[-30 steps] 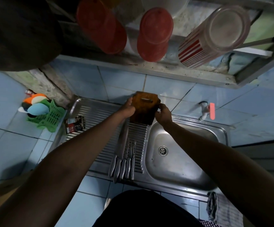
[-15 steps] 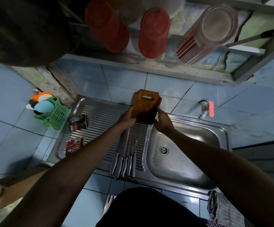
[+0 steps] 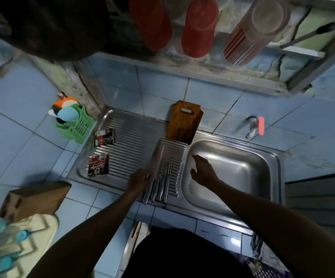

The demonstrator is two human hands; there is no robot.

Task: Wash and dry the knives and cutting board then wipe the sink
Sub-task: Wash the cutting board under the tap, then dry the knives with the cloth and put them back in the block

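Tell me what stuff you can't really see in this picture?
- Head view: left hand blurs at the knives; whether its fingers grip one is unclear.
- Sachets: print too small to read.
- Cloth: cut off by the bottom edge.
- Knife blades: exact count unclear, they overlap.

We have one head view, looking steeply down and forward from close above the sink (image 3: 232,173), with the shelf (image 3: 202,69) overhead.

Pale blue tiled wall (image 3: 162,87) and counter (image 3: 18,125), dim light, worn shelf (image 3: 212,67) overhead with red cups (image 3: 199,27), green basket (image 3: 80,125) left, wooden knife block (image 3: 34,197)
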